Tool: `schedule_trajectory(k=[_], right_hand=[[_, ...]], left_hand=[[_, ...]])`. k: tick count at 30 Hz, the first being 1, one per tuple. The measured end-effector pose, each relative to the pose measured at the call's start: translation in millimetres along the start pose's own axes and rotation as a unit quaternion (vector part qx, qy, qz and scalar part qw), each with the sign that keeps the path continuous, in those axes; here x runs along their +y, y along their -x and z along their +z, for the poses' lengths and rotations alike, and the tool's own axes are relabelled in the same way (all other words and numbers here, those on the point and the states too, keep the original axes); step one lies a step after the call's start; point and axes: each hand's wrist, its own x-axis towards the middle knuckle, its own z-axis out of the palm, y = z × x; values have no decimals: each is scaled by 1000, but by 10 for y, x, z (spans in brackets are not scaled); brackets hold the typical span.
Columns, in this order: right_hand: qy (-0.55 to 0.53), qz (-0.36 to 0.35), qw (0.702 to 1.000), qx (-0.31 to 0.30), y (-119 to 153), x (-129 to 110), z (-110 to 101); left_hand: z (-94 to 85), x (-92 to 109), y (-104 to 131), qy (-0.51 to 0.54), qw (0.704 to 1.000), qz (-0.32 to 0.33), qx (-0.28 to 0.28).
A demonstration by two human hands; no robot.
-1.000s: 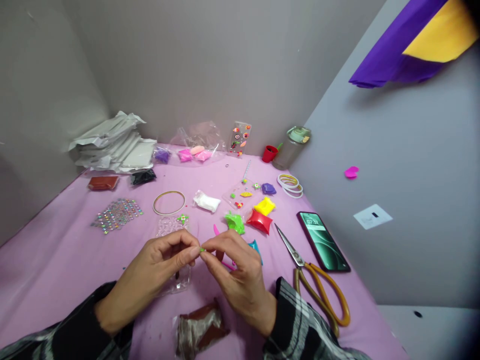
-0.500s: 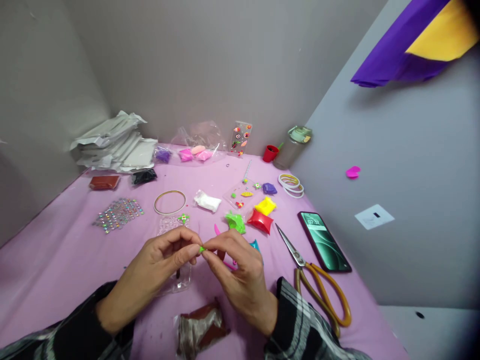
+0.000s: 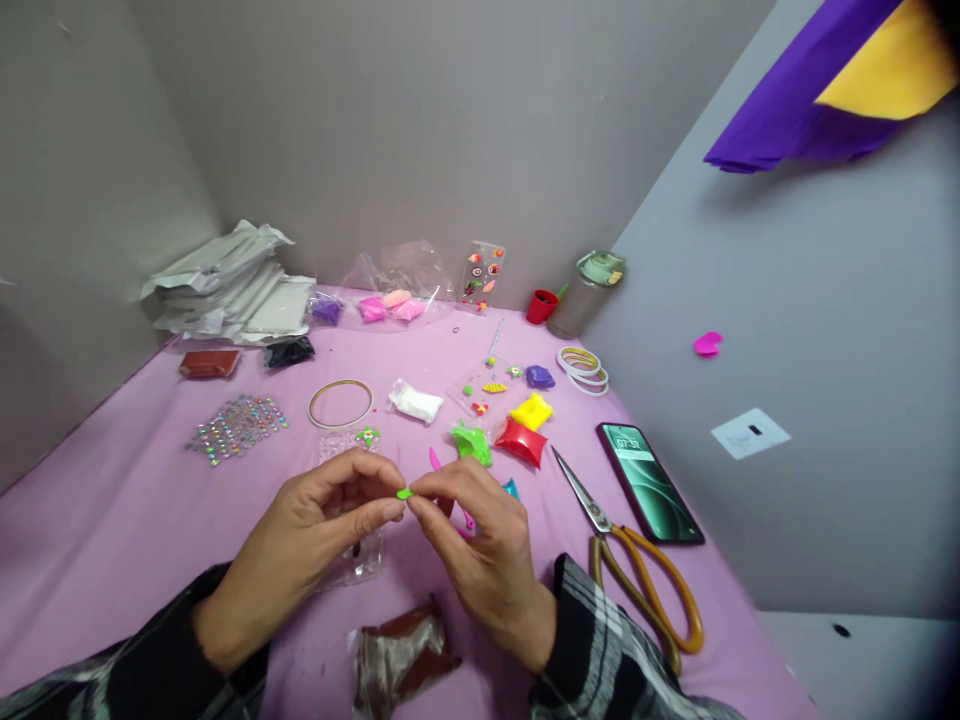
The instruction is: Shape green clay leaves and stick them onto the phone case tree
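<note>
over the last second both hands rose slightly above the pink tablecloth; the pinch was unchanged. the left hand and right hand each gripped the tiny bright green clay piece between thumb and forefinger, held above a clear plastic phone case. shaping appeared ongoing, with the piece now showing more between the fingertips.

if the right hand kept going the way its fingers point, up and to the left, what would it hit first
The left hand's fingertips, almost at once. The right hand points up-left and both hands pinch the same green bit. Past them, roughly in that line, lies the clear case, though depth is hard to judge.
</note>
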Motion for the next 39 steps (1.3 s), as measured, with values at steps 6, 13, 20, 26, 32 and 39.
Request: schedule_trajectory(k=[6,13,20,26,32,39], right_hand=[[0,-3,1000,0,-8,-7,-4],[2,-1,1000,-1,-4,-11,-9],[1,-4,1000,3,-9,-3,-1],[-4,0,1000,4,-16,2,-8],[7,5,1000,3,-15,20,-9],[13,-1,1000,6,-24,5,-7]], left_hand=[[2,3,3,-9,1000,4,7],[2,-16,-9,-13,1000,3,5],[14,-4,11,-1,1000,-5,12],[-1,-53,-2,18,1000,-9,8],[-43,-34,8,-61,998,1,-8],[-25,-32,5,-63,997,-31,-39]])
